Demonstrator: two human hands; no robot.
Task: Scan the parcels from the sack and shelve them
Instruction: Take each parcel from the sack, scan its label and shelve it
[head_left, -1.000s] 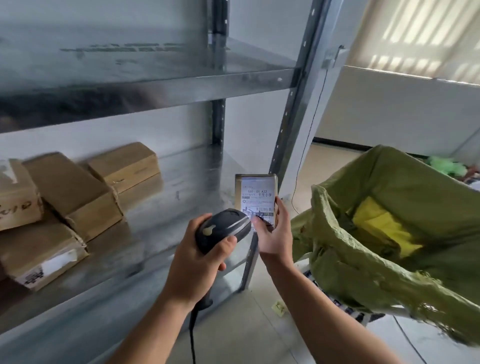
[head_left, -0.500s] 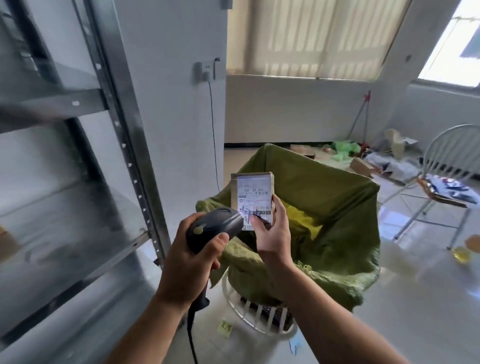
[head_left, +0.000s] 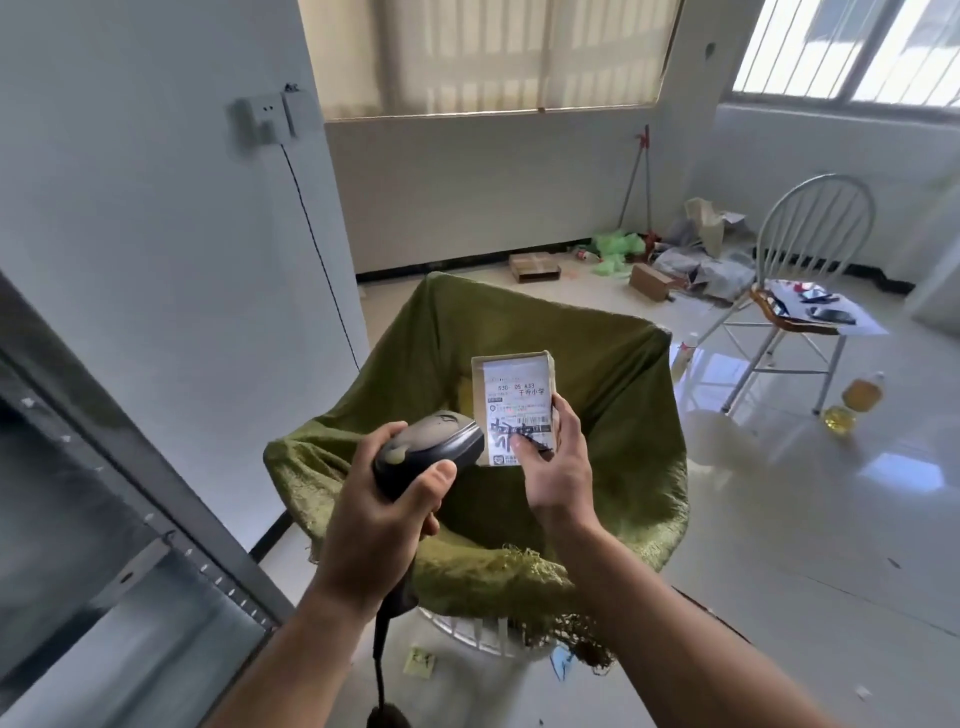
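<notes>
My right hand (head_left: 558, 462) holds a small cardboard parcel (head_left: 511, 395) upright, its white shipping label with a barcode facing me. My left hand (head_left: 379, 519) grips a dark handheld scanner (head_left: 431, 452), whose head points at the label from the left, almost touching the parcel. Its cable hangs down below my wrist. Both are held over the open green sack (head_left: 623, 395), which is draped over a white wire basket (head_left: 467, 631). The sack's inside is mostly hidden behind the parcel and my hands.
The metal shelving unit (head_left: 130, 467) stands at the left edge. A white chair (head_left: 800, 291) with papers on its seat is at the right. Boxes and green plastic (head_left: 613, 244) litter the far floor, and two bottles of yellow liquid (head_left: 852, 400) stand near the chair.
My view has swung right from the shelf with its stacked boxes to the sack and the room. The parcel and scanner stay together in my hands, the label still facing the scanner.
</notes>
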